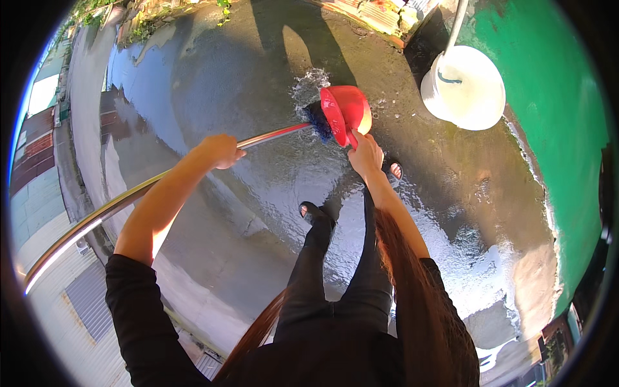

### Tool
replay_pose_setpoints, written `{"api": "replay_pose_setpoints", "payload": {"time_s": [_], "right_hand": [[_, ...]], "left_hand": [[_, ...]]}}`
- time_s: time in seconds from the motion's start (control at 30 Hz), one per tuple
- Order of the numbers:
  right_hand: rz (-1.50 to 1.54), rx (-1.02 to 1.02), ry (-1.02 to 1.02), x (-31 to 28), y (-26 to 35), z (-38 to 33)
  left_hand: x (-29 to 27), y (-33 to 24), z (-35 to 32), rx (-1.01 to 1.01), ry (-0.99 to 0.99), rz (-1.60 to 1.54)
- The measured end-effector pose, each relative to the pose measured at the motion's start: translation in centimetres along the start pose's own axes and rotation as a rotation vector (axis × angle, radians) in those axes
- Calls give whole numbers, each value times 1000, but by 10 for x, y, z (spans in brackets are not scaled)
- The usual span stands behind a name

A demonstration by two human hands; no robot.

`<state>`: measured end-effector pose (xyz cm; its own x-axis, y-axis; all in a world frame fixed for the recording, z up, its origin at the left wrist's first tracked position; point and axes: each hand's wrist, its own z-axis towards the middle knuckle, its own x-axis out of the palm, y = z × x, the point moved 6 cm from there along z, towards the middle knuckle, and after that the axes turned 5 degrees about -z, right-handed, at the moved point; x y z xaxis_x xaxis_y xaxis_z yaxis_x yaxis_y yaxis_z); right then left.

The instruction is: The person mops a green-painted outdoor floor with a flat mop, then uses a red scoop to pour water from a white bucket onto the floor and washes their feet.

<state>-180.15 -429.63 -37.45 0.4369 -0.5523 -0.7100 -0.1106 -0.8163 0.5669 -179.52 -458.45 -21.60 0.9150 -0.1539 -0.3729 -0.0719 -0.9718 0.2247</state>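
My left hand (223,151) is closed around the metal pole of a broom (269,135). The pole runs from the far lower left up to a dark blue bristled head (318,120). In my right hand (366,157) is the handle of a red plastic water dipper (352,106). The dipper is tipped on its side, its rim facing left beside the bristles and partly covering them. Splashing water (311,84) spreads on the concrete just beyond the broom head. Whether bristles and dipper touch, I cannot tell.
A white bucket (431,90) of cloudy water stands at the right, with a pale pole or pipe (456,26) rising from it. Beside it runs a green wall (541,97). The concrete floor (258,193) is wet around my sandalled feet (312,211). Corrugated sheets lie beyond.
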Motion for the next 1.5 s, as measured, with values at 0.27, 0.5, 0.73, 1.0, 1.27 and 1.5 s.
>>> {"api": "replay_pose_setpoints", "payload": {"time_s": [0.27, 0.5, 0.73, 1.0, 1.27, 1.5], "right_hand": [[-157, -104, 53, 15, 28, -24], [-200, -166, -86, 28, 44, -15], [-150, -288, -97, 2, 69, -41], [-55, -317, -5, 10, 46, -51], [37, -236, 151, 0, -4, -77], [48, -220, 219, 37, -20, -134]], "left_hand": [[-19, -5, 2, -69, 182, -290], [-11, -2, -26, -109, 241, -614], [-3, 3, -93, -222, 361, -840], [31, 5, -112, -275, 301, -732], [81, -37, -104, -1, -82, -79], [122, -54, -101, 12, -109, -43]]}}
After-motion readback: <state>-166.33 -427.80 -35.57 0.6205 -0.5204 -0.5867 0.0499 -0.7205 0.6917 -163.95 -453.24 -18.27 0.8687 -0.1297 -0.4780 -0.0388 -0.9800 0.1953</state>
